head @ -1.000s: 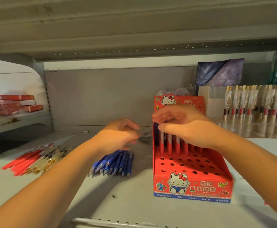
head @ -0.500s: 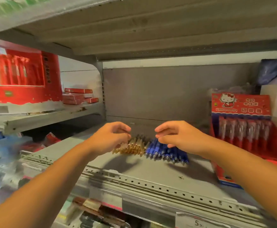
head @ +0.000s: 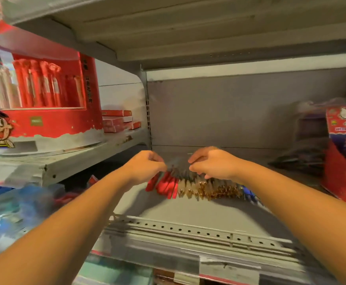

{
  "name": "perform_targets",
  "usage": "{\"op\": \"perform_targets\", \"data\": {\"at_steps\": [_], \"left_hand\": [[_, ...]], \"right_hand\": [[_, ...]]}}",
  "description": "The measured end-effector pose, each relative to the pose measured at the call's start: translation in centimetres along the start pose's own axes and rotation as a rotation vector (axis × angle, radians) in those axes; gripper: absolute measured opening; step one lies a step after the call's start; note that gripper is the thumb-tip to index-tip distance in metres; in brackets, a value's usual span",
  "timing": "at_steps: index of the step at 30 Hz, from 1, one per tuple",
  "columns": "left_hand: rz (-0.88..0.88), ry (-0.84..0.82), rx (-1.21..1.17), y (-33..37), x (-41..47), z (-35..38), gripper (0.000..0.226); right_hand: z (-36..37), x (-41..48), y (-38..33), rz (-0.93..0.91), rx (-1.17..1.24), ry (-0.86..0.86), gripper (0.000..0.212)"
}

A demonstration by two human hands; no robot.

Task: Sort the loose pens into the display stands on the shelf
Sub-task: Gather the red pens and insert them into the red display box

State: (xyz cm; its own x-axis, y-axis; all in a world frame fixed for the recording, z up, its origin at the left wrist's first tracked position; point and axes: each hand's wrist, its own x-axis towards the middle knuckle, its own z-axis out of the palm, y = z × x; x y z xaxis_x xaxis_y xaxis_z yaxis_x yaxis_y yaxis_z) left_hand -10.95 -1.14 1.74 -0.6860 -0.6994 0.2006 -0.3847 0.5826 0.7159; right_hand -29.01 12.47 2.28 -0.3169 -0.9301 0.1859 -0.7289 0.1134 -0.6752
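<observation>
**Both hands over the loose pens at mid-shelf**

Much here is smeared by motion blur. The near ends of the loose pens are covered by the two hands, so whether any pen is actually pinched cannot be told. The left hand (head: 145,167) has its fingers curled inward, knuckles up, above the red pens (head: 164,186). The right hand (head: 213,163) is likewise curled, fingertips bent down toward the gold pens (head: 211,189); its grip is hidden too. A few blue pens (head: 250,195) show only as a sliver past the right forearm, which covers the rest.

The pens lie in a row side by side on the grey metal shelf (head: 188,212), roughly midway between its back wall and its perforated front edge: red at the left, gold with clips in the middle, blue at the right. The red ones look like smooth plastic barrels; the gold ones glint.

At the shelf's right edge a red cardboard display stand (head: 340,171) with a cartoon cat on its header is cut off by the frame; pens inside it are a blur. On the neighbouring shelf to the left stands a large red display box (head: 55,124) with a cartoon face on its front, and behind it a stack of small red packets (head: 118,121).
</observation>
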Motion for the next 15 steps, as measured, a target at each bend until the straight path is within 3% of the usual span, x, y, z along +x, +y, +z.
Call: {"op": "perform_targets", "data": {"at_steps": [7, 11, 15], "left_hand": [[-0.101, -0.072, 0.131, -1.6, 5.2, 0.7, 0.023], [-0.208, -0.292, 0.310, -1.1, 7.9, 1.6, 0.039], [-0.282, -0.514, 0.346, -1.4, 9.5, 2.1, 0.029]], "right_hand": [[1.7, 5.6, -0.8, 0.043, -0.272, -0.110, 0.010], [2.3, 7.8, -0.9, 0.002, -0.399, -0.259, 0.014], [3.0, 8.6, -0.9, -0.004, -0.530, -0.382, 0.027]]}}
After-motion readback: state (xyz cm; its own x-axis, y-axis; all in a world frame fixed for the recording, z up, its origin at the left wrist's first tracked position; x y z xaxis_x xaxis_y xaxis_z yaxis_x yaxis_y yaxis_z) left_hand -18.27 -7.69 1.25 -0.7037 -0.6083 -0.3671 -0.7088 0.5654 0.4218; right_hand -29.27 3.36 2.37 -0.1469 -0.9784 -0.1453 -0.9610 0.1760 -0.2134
